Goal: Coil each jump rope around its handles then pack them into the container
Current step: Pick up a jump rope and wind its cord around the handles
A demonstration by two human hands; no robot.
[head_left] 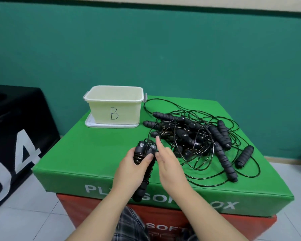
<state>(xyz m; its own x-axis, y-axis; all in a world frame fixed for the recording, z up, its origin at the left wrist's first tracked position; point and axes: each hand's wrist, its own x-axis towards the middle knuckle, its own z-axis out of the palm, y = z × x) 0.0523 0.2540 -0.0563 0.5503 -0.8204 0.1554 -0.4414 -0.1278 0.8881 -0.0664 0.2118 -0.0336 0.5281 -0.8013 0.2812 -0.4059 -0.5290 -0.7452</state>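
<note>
My left hand (131,168) grips a coiled jump rope (145,164), two black handles held together with thin black cord wound around them, above the front of the green soft box (87,153). My right hand (167,160) is beside the handles' top, fingers mostly straight, its fingertips touching the cord there. A tangled pile of jump ropes (200,138), several black foam handles and loose loops of cord, lies on the right half of the box. A cream plastic container (114,106) marked "B" stands open at the back left, sitting on its white lid (111,125).
The green soft box rests on a red soft box (163,221). A black box (16,129) with white numerals stands to the left on the white tiled floor. A green wall is behind.
</note>
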